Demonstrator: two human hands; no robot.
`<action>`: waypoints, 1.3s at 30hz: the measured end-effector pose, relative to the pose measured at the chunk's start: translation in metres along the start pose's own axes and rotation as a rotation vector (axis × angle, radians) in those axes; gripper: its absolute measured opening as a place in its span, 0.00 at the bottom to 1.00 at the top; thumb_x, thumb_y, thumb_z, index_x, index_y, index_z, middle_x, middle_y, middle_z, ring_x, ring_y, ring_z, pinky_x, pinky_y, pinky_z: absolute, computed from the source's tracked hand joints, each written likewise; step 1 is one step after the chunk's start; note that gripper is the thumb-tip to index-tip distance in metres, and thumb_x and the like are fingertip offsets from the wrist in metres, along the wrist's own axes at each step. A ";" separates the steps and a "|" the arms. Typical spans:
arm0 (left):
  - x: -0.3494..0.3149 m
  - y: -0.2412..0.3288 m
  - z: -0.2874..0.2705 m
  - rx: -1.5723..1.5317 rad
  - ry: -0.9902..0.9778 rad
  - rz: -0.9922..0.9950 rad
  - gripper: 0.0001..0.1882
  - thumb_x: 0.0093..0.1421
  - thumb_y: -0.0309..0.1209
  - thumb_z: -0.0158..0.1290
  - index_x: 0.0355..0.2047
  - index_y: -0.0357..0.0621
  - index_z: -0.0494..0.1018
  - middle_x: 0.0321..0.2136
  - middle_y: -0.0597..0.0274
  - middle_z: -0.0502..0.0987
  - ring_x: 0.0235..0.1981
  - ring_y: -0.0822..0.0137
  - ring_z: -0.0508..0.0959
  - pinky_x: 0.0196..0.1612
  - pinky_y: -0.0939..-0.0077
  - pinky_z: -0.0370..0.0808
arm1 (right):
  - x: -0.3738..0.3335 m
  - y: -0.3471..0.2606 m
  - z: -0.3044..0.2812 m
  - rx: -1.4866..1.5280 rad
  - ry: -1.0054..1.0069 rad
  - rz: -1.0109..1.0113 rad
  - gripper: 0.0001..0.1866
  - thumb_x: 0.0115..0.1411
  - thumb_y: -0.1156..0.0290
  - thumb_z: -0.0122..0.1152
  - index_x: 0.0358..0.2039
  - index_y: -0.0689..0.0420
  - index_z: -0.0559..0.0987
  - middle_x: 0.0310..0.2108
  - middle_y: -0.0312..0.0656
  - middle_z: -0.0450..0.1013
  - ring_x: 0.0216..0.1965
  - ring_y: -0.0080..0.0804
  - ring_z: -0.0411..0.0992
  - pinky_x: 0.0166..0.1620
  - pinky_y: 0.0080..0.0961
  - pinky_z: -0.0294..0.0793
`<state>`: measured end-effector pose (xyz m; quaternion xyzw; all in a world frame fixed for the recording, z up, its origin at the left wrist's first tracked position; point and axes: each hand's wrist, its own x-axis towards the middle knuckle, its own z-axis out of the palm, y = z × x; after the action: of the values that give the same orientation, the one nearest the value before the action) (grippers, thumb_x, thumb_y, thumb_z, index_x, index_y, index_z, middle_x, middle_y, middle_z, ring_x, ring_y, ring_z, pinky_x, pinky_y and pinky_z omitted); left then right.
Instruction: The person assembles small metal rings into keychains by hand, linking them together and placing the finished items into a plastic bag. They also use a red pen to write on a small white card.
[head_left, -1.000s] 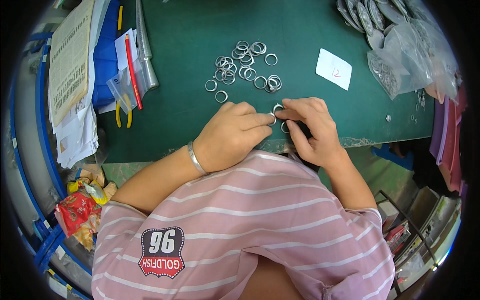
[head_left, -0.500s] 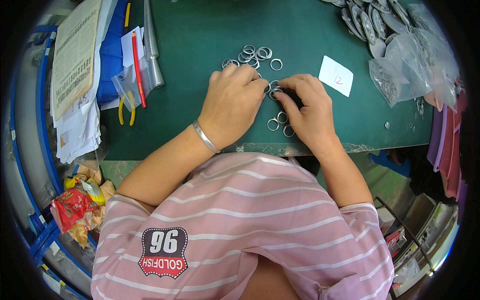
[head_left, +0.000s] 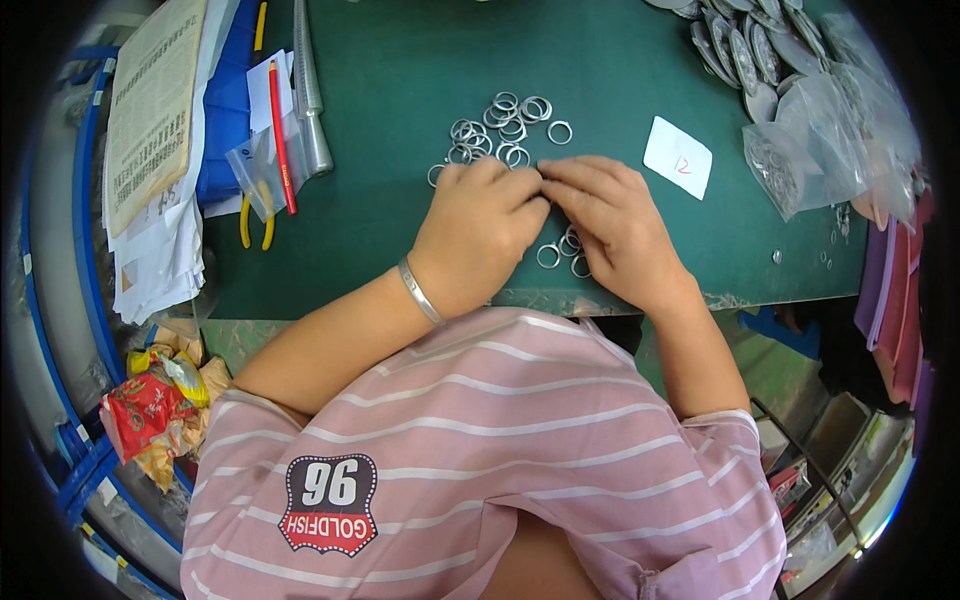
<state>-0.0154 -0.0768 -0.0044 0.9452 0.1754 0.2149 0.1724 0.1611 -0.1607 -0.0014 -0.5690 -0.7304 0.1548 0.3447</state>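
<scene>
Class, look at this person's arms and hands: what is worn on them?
Both hands are ungloved. The left hand has a narrow silver bracelet at the wrist; the right hand shows none. The short sleeves are dusty pink with thin white stripes, leaving the forearms uncovered.

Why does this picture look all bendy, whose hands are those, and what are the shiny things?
Those are a person's own left hand and right hand. A fisheye camera on the person's head looks down at them; its wide lens bends straight edges. The shiny things are metal rings on a green tabletop. Most lie in a loose cluster beyond the hands; a few more sit nearer the person, beside the right hand. To the left lie a red pencil and what looks like a ring mandrel; to the right, a white card. The fingertips are close together, hiding whether a ring is held there.
</scene>
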 end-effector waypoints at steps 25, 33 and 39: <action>0.005 -0.001 0.008 -0.105 0.136 -0.071 0.08 0.45 0.24 0.61 0.26 0.47 0.74 0.26 0.68 0.76 0.29 0.64 0.73 0.33 0.69 0.64 | 0.015 0.002 -0.014 0.274 -0.044 0.194 0.07 0.47 0.85 0.61 0.28 0.62 0.76 0.28 0.44 0.74 0.31 0.41 0.73 0.34 0.30 0.72; -0.005 -0.004 -0.010 -0.146 0.177 -0.091 0.07 0.47 0.23 0.60 0.29 0.45 0.77 0.28 0.66 0.75 0.29 0.62 0.72 0.33 0.68 0.64 | 0.030 0.001 -0.020 0.097 -0.144 0.013 0.08 0.45 0.83 0.62 0.29 0.61 0.77 0.31 0.43 0.74 0.34 0.43 0.71 0.39 0.35 0.70; 0.000 -0.019 -0.015 0.021 0.149 -0.203 0.08 0.47 0.23 0.60 0.30 0.43 0.78 0.30 0.65 0.73 0.32 0.61 0.71 0.34 0.67 0.63 | 0.045 0.007 0.014 -0.050 -0.020 -0.084 0.11 0.47 0.78 0.65 0.33 0.61 0.79 0.37 0.41 0.73 0.37 0.41 0.70 0.40 0.34 0.71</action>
<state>-0.0272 -0.0564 0.0010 0.9057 0.2850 0.2638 0.1698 0.1516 -0.1143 -0.0013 -0.5448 -0.7606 0.1277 0.3291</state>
